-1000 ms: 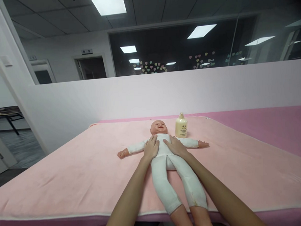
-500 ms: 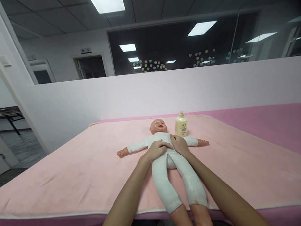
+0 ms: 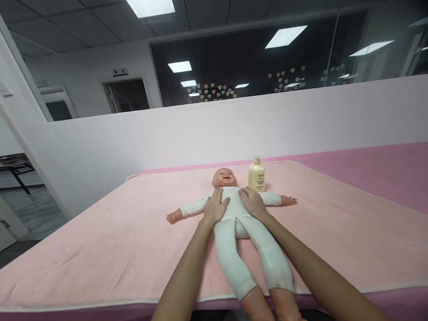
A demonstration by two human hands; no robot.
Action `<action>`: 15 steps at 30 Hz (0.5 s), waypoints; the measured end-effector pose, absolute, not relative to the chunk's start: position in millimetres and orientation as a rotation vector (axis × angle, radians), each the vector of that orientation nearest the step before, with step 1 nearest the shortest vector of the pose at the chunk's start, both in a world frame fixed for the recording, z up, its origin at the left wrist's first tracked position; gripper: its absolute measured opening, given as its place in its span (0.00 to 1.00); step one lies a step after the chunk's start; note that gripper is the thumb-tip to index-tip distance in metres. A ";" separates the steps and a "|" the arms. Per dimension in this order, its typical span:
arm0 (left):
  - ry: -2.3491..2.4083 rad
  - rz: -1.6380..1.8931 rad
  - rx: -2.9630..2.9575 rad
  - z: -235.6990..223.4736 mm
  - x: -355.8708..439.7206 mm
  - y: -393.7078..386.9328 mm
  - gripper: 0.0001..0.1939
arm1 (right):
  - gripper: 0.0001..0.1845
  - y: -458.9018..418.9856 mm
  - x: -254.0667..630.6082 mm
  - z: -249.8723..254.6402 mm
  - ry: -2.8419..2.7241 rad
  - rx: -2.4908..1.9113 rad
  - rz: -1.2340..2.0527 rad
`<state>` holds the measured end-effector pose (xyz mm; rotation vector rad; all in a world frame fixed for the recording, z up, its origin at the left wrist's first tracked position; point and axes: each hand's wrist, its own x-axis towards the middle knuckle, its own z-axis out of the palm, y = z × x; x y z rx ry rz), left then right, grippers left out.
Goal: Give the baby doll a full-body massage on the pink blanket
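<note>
A baby doll [image 3: 233, 227] with a white cloth body lies on its back on a pink towel [image 3: 126, 248], head away from me and arms spread. My left hand [image 3: 216, 208] lies flat on the left side of the doll's torso, fingers pointing up toward its shoulder and thumb turned inward. On the other side of the torso rests my right hand [image 3: 252, 202], its fingers extended over the chest. Between the two hands a strip of the white belly shows. Neither hand grips anything. Just beyond my right hand stands a pale yellow pump bottle [image 3: 257, 175], upright beside the doll's head.
Behind the towel runs a white low wall [image 3: 206, 132] with a dark window [image 3: 252, 61] above it. A pink surface [image 3: 386, 178] shows past the towel's right side. At far left a table [image 3: 12, 167] stands on the grey floor.
My left hand has swung from lying across the doll's belly to its left side, fingers now pointing toward the head. My right hand stays nearly in place.
</note>
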<state>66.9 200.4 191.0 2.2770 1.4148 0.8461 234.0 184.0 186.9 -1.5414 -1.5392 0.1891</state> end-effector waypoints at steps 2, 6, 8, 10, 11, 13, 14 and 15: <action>1.415 0.955 2.183 185.6 63.3 206.6 0.28 | 0.19 181.3 230.6 191.4 -1.521 -1.396 0.225; 1.390 1.052 2.078 179.1 60.4 212.4 0.28 | 0.25 171.2 222.6 204.5 -1.599 -1.062 0.758; 1.377 1.068 2.073 178.0 60.3 212.6 0.27 | 0.27 166.1 219.6 209.3 -1.699 -0.927 0.974; 1.367 1.080 2.071 177.4 60.4 212.6 0.26 | 0.25 162.6 217.9 211.3 -1.810 -0.877 0.994; 1.368 1.084 2.069 177.0 60.3 212.8 0.26 | 0.23 161.5 217.3 211.2 -1.865 -0.880 0.952; 1.367 1.095 2.067 175.9 60.3 214.0 0.25 | 0.20 160.9 216.7 209.7 -1.962 -0.907 0.849; 1.367 1.101 2.068 175.3 60.3 214.9 0.25 | 0.20 161.1 216.5 208.4 -2.004 -0.925 0.808; 1.375 1.101 2.076 174.7 60.4 215.7 0.25 | 0.19 161.7 216.4 207.1 -2.037 -0.941 0.773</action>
